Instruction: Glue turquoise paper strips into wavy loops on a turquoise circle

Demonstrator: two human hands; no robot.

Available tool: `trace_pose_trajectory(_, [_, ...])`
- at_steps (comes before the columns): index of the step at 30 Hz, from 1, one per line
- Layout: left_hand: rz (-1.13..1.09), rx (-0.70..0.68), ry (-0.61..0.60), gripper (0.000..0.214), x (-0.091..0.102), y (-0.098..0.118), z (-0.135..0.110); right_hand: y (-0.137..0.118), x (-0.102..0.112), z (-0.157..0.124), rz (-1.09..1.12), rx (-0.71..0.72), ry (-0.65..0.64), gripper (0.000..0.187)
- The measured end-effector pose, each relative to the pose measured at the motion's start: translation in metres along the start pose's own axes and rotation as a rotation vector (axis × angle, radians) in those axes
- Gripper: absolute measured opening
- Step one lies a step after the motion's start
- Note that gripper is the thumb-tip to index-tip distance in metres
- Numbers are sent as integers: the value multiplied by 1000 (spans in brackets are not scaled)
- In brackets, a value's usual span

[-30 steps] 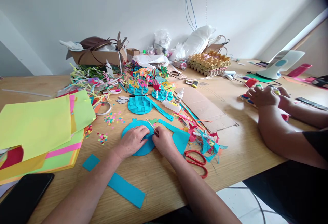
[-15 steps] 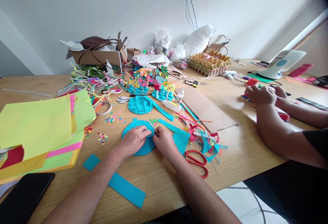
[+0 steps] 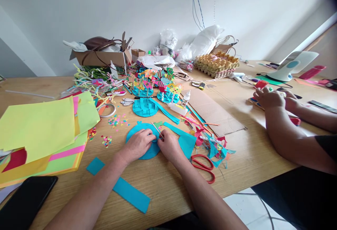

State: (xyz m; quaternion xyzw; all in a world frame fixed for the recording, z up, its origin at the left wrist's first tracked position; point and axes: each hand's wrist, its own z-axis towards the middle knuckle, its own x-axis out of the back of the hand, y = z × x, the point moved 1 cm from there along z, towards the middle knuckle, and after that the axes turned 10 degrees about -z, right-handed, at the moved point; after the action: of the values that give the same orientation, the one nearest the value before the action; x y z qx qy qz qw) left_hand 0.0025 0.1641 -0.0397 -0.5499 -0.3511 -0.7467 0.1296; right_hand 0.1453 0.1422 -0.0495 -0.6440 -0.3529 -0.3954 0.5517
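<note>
A round blue paper disc (image 3: 147, 154) lies flat in front of me. My left hand (image 3: 140, 142) rests over it, fingers bent and pressed together at its surface; the thumb is mostly hidden. Close beside it, my right hand (image 3: 170, 144) pinches a thin pale stick (image 3: 156, 128), which slants up to the left from the fingers. A blue paper sheet with a cut-out (image 3: 188, 144) sits right of the right hand, near red-handled scissors (image 3: 204, 165). Under my left forearm runs a blue paper strip (image 3: 131, 193). Behind the disc is another blue disc with woven-looking strips (image 3: 144, 107).
Coloured paper sheets (image 3: 37, 128) and a black phone (image 3: 28, 196) are at left. Finished-looking fish decorations (image 3: 155, 82), glue bottles (image 3: 186, 98), paper scraps (image 3: 216, 149) and cardboard (image 3: 213, 112) lie ahead and right. Another person's hands (image 3: 273, 98) work at far right.
The view has shifted slightly. Both hands stay over the disc in almost the same pose, and the stick remains in my right fingers.
</note>
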Motion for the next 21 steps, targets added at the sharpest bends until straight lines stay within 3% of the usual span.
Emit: trace_pose_trajectory(21, [214, -9, 1, 12, -2, 8, 1, 0, 2, -1, 93, -23, -42, 8])
